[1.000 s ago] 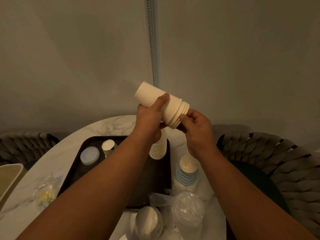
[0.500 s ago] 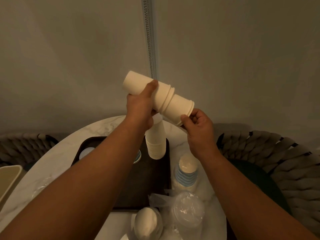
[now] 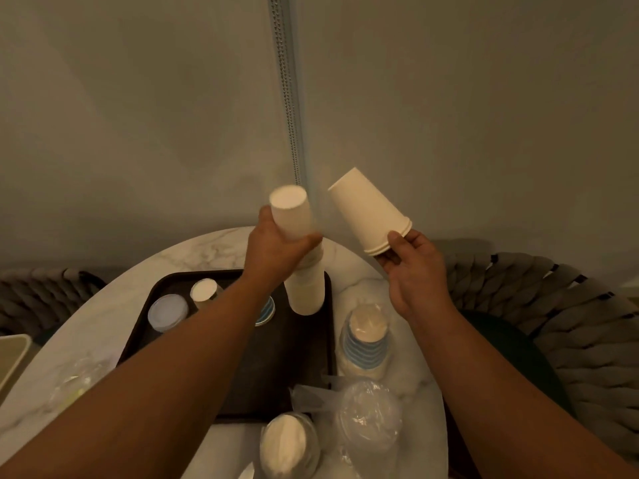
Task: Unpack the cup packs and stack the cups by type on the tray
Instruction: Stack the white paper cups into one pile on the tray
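My left hand grips a short stack of plain white paper cups, bottom up, right above a taller white cup stack standing on the dark tray. My right hand pinches the rims of a second small nested set of white cups, tilted, held in the air to the right. On the tray's left stand a lid stack and a small patterned cup stack. A blue-striped cup stack shows behind my left forearm.
Right of the tray on the marble table, a blue-striped cup pack stands in plastic wrap. Clear lids in a bag and a wrapped white pack lie near the front edge. Woven chairs flank the table; crumpled plastic lies at the left.
The single horizontal stack held by both hands has been pulled apart. My left hand lowered its part over the tray stack; my right hand carried the other part off to the right.
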`<action>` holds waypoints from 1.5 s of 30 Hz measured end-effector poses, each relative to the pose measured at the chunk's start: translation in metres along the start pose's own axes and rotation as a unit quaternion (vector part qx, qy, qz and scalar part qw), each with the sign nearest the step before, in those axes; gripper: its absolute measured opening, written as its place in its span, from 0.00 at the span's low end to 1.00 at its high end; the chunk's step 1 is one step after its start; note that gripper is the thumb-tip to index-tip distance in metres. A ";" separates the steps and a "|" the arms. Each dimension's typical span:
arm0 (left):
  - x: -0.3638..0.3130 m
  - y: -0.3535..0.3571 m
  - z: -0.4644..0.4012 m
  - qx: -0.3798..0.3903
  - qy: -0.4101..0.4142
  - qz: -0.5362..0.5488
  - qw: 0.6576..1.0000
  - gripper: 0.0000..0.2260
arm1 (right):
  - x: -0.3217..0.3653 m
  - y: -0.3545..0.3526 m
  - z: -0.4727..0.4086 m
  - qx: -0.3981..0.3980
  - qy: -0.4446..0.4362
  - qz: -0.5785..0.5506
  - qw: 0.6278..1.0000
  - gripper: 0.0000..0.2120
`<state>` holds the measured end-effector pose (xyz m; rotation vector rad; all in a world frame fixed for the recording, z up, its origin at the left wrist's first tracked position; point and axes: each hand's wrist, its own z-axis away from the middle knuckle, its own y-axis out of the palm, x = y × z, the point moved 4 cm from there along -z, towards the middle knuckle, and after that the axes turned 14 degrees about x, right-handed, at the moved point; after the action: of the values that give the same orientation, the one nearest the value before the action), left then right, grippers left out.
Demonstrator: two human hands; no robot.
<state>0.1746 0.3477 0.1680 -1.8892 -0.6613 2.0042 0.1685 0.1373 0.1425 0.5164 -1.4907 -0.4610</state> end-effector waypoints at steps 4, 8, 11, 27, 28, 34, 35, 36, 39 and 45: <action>0.027 0.017 0.004 0.071 -0.047 -0.002 0.996 0.43 | 0.002 -0.003 0.004 0.002 0.018 -0.040 0.999 0.07; 0.005 -0.002 0.012 -0.036 0.028 0.053 0.998 0.45 | 0.013 0.004 0.003 0.032 0.021 -0.076 0.996 0.07; -0.042 -0.016 0.016 -0.049 0.124 0.169 0.977 0.39 | 0.017 0.030 0.003 0.102 0.031 -0.077 0.991 0.07; -0.042 -0.041 -0.011 0.058 0.093 -0.039 0.993 0.32 | -0.056 0.043 -0.053 0.331 0.199 0.564 0.730 0.47; -0.035 -0.037 -0.012 0.064 0.087 -0.050 0.993 0.33 | -0.062 0.045 -0.056 0.343 0.201 0.570 0.719 0.46; -0.004 -0.015 -0.016 0.104 0.064 -0.089 0.988 0.30 | -0.085 0.039 -0.067 0.354 0.213 0.610 0.676 0.41; 0.002 -0.011 -0.017 0.112 0.062 -0.094 0.987 0.30 | -0.087 0.035 -0.069 0.353 0.222 0.616 0.668 0.41; 0.007 -0.008 -0.017 0.120 0.058 -0.097 0.986 0.30 | -0.087 0.034 -0.069 0.353 0.227 0.622 0.661 0.41; 0.020 -0.002 -0.015 0.126 0.050 -0.090 0.987 0.30 | -0.090 0.030 -0.070 0.351 0.227 0.631 0.653 0.40; 0.023 -0.001 -0.014 0.121 0.044 -0.087 0.988 0.29 | -0.093 0.033 -0.070 0.341 0.223 0.662 0.629 0.41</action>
<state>0.1861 0.3622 0.1481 -1.7047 -0.5154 1.7919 0.2343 0.2212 0.0856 -0.0379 -1.1162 1.3704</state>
